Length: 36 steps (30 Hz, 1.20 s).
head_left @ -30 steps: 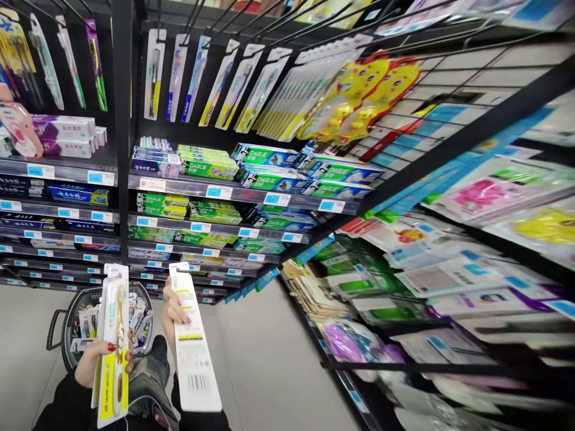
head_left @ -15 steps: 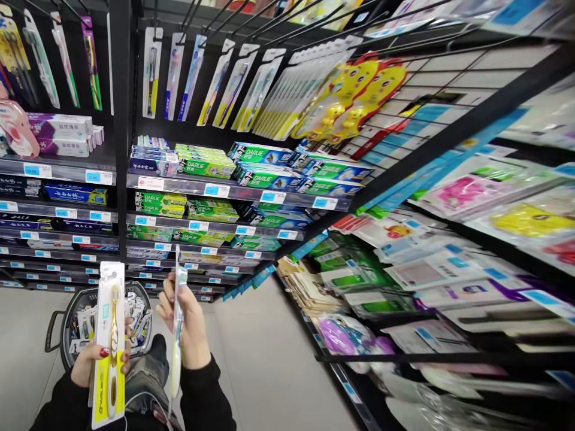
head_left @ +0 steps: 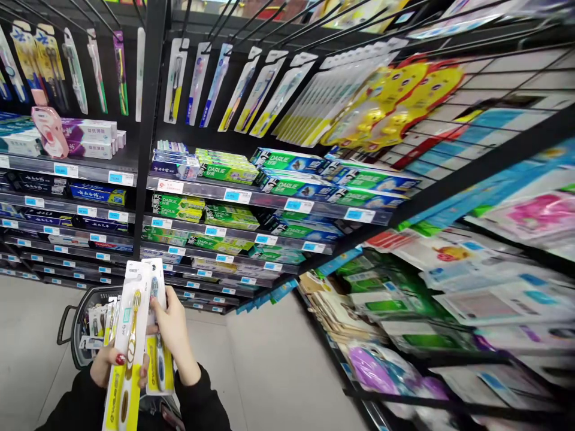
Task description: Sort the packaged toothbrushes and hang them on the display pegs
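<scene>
My left hand (head_left: pixel 110 364) is closed on a packaged toothbrush (head_left: pixel 130 347) in a white and yellow blister card, its brush gold and white. Just beside it, my right hand (head_left: pixel 173 329) grips a second toothbrush pack (head_left: pixel 160 365) with a blue-grey brush. The left pack overlaps the edge of the right one, and its card hides part of my right hand's fingers. Below and behind the hands, a dark basket (head_left: pixel 77 353) on the floor holds many more toothbrush packs, partly covered by the cards.
Several toothbrush packs (head_left: pixel 239 90) hang from hooks on the black rack ahead. Boxed toothpaste (head_left: pixel 287 160) is stacked on the shelves beneath. A slanted side rack (head_left: pixel 449 287) with bagged goods runs along the right, over a grey tiled floor (head_left: pixel 260 365).
My right hand has turned its toothbrush pack from edge-on to face me and brought it against the left one. The view has shifted slightly left.
</scene>
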### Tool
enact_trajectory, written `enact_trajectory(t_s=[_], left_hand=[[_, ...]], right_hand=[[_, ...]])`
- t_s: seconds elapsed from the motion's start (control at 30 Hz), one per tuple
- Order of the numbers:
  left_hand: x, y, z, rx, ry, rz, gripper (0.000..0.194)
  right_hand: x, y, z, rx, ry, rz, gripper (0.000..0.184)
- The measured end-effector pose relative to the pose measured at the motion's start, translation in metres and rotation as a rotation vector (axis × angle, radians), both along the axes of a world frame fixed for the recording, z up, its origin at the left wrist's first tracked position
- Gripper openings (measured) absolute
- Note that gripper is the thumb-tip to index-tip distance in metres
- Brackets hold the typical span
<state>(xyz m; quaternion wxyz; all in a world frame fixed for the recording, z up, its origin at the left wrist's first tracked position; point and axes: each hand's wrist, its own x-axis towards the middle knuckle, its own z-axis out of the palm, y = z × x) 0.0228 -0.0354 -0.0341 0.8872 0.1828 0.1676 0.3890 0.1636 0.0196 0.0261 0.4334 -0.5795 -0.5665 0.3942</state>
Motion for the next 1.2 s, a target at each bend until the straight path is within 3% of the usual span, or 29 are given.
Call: enact_trajectory(t_s=[0.13, 0.27, 0.47, 0.6, 0.77, 0.9, 0.97, 1.1, 1.2], left_hand=[[-0.001, -0.004, 0.003, 0.003, 0.02, 0.036, 0.054], [-0.003, -0.003, 0.002, -0.003, 0.048, 0.085, 0.039], [0.005, -0.002, -0.002, -0.013, 0.042, 0.173, 0.031], [0.007, -0.002, 0.001, -0.128, -0.007, 0.207, 0.022], [0.003, 0.003, 0.004, -0.174, -0.16, 0.097, 0.028], [-0.003, 0.008, 0.007, -0.111, -0.157, 0.081, 0.032], [-0.007, 0.01, 0.01, -0.082, -0.139, 0.079, 0.034], [-0.011, 0.012, 0.013, -0.089, -0.108, 0.067, 0.038], [-0.011, 0.011, 0.013, -0.103, -0.088, 0.046, 0.045]], right_hand=[[0.0, -0.017, 0.005, 0.198, -0.159, -0.152, 0.017], [-0.005, -0.034, 0.009, 0.074, -0.204, 0.096, 0.013], [-0.006, -0.036, 0.002, -0.03, 0.028, 0.129, 0.011], [-0.002, -0.04, 0.005, -0.062, 0.238, 0.155, 0.011], [0.004, -0.045, 0.016, -0.015, 0.485, 0.144, 0.024], [0.012, -0.04, 0.028, -0.161, 0.478, 0.046, 0.027], [0.018, -0.035, 0.03, -0.217, 0.613, 0.049, 0.023], [0.031, -0.024, 0.016, -0.335, 1.196, 0.203, 0.016], [0.037, -0.02, -0.001, -0.274, 1.543, 0.225, 0.015]])
